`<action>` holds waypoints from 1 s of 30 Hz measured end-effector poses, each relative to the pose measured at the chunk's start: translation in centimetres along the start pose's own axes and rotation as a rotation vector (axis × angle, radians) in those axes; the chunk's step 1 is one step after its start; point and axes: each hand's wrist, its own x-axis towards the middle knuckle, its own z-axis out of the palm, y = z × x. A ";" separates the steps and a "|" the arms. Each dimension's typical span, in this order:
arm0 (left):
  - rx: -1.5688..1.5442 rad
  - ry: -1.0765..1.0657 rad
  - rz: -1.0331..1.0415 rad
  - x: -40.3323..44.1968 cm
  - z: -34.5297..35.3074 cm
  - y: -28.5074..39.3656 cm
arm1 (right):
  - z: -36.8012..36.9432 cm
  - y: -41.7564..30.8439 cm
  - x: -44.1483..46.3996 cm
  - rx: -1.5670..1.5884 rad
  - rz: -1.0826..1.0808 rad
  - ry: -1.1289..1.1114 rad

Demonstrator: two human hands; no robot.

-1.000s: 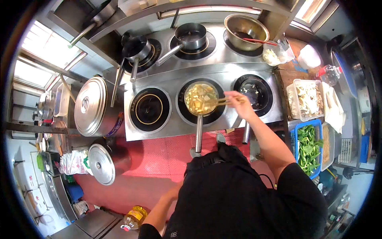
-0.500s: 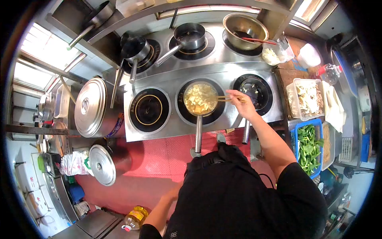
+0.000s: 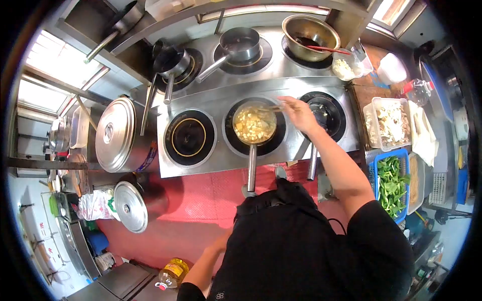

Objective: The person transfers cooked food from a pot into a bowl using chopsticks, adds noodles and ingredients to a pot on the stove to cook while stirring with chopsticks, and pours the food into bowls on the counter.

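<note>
Wall lettering [image 3: 49,250] illegibly small; right hand [image 3: 299,114] clamps chopsticks [image 3: 274,108], hold of left hand [image 3: 221,243] unclear

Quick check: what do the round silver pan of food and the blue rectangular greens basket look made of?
Round silver pan of food: probably polished metal, perhaps stainless steel, given the grey sheen along its handle. Blue rectangular greens basket: apparently moulded plastic, semi-gloss, judging by its uniform bright colour.

six round hobs [image 3: 190,138] — three front, three back, two front-row pans [image 3: 252,156], two lidded pots [image 3: 118,134], one steel bowl [image 3: 312,28]
</note>
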 end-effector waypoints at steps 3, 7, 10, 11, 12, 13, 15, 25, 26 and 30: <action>-0.063 0.061 0.185 4.1 0.7 -7.6 | -2.0 -5.3 -2.0 -0.254 0.188 -0.223; 0.011 -0.023 0.266 3.7 -0.1 -5.6 | 1.8 -4.2 -3.4 -0.165 0.064 -0.328; -0.042 0.022 0.162 0.9 -0.3 -1.1 | 3.4 -1.9 -3.0 0.027 0.234 -0.148; -0.020 0.043 0.078 0.4 -0.3 -0.3 | 3.7 -0.8 -2.9 0.175 0.246 -0.071; 0.000 0.061 -0.007 -0.2 -0.3 0.5 | 3.8 -0.5 -2.9 0.322 0.257 0.008; -0.024 0.024 -0.016 -0.3 -0.4 1.3 | 4.4 -0.4 -3.3 0.324 0.121 0.054; -0.049 -0.014 -0.025 -0.6 -0.5 2.5 | 5.2 -0.6 -4.8 0.341 0.108 0.000; 0.108 0.066 0.245 5.5 0.4 -10.0 | -0.5 -1.2 -5.7 0.386 0.338 -0.023; 0.152 0.066 0.222 5.7 0.3 -10.3 | 1.0 -1.7 -5.5 0.441 0.308 -0.075; 0.156 0.006 0.239 4.9 -0.5 -7.8 | 5.8 -1.6 -4.4 0.155 0.051 -0.206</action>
